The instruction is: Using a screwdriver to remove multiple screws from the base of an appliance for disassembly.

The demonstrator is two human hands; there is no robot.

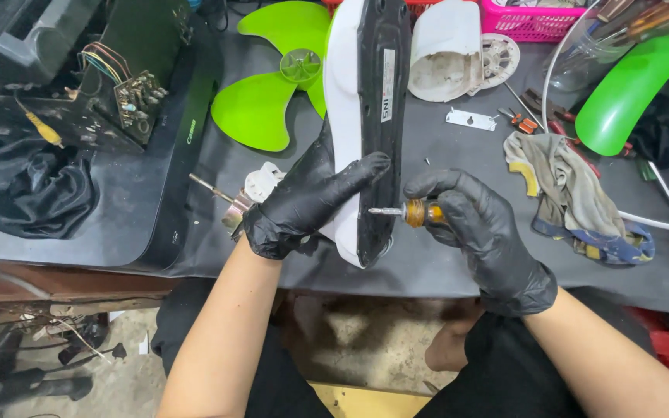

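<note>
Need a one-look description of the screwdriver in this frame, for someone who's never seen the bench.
Start at the tall white and black fan base standing on edge mid-bench, steadied by the left hand. Just right of its lower end, the right hand holds the screwdriver level, tip towards the black underside. Its stubby amber handle and short silver shaft set it apart from the red-handled tools lying further back.

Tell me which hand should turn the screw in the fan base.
Right, likely. The right hand holds the screwdriver with its tip at the base; the left hand grips the base, steadying it upright.
</note>
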